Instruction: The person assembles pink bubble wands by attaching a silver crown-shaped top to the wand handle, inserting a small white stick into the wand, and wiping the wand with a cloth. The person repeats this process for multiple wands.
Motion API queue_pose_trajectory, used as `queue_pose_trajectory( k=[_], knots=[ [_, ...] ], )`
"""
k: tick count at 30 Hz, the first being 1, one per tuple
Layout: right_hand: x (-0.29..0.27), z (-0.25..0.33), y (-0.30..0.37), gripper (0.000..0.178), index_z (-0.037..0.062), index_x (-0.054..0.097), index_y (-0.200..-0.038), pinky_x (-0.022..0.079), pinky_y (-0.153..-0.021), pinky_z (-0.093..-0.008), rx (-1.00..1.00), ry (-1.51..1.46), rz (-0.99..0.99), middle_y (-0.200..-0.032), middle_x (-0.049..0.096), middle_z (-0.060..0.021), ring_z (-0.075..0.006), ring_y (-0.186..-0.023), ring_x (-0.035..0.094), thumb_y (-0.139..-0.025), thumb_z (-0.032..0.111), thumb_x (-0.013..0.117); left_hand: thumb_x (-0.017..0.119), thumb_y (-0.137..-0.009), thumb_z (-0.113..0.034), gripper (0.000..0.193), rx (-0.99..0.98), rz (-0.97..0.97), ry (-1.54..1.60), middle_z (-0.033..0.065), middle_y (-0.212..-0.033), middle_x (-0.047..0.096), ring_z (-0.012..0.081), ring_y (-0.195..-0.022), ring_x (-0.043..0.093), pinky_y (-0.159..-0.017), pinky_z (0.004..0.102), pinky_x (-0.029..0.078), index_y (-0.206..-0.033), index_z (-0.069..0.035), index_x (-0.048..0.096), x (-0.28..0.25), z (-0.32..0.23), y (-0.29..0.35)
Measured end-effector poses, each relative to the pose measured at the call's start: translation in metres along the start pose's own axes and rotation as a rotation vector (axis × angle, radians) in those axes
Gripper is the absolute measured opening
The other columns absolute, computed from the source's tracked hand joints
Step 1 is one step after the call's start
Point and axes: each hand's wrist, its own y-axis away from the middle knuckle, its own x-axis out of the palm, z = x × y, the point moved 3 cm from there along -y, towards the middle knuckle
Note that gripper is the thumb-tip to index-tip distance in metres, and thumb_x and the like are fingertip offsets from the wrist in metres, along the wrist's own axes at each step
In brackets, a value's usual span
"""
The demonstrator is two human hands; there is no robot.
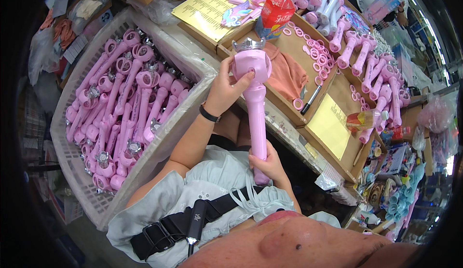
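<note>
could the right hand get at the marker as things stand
Probably not without letting go first: the right hand holds the lower end of the pink wand. Nothing seems to cover the marker.

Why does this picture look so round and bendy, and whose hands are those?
No robot here, just a person! A wide fisheye camera on their head looks down, so straight edges bend. Their left hand holds the top of a pink wand with a silver crown; the right hand holds its lower end. To the left, a pale basket is heaped with more pink wands. On the table ahead, cardboard trays hold pink rings, a pen, an orange cloth and yellow paper.
</note>
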Motion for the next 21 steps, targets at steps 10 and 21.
queue_pose_trajectory(
  k=[10, 21],
  knots=[
    [-0.001, -0.002, 0.002, 0.045, 0.0044, 0.044, -0.115, 0.047, -0.056, -0.0251, 0.027, -0.095, 0.077, -0.081, 0.054, -0.003, -0.0111, -0.062, 0.056, -0.077, 0.003, 0.067, 0.065, -0.081, -0.024, 0.053, 0.02, -0.012, -0.117, 0.0163, -0.106, 0.06, 0.0189, -0.094, 0.061, -0.081, 0.0305, 0.049, -0.12, 0.005, 0.044, 0.0, -0.01, 0.0],
    [0.007, 0.019, -0.003, 0.06, 0.0007, 0.041, -0.124, 0.047, -0.076, -0.0325, -0.285, 0.571, -0.074, -0.097, 0.057, -0.0103, -0.0203, -0.084, 0.058, -0.075, 0.019, 0.07, 0.059, -0.083, -0.05, 0.075, -0.176, 0.109, 0.826, 0.0104, -0.122, 0.05, 0.0265, -0.103, 0.057, -0.089, 0.0394, 0.049, -0.136, -0.007, 0.029, 0.024, -0.011, 0.02]
  ],
)
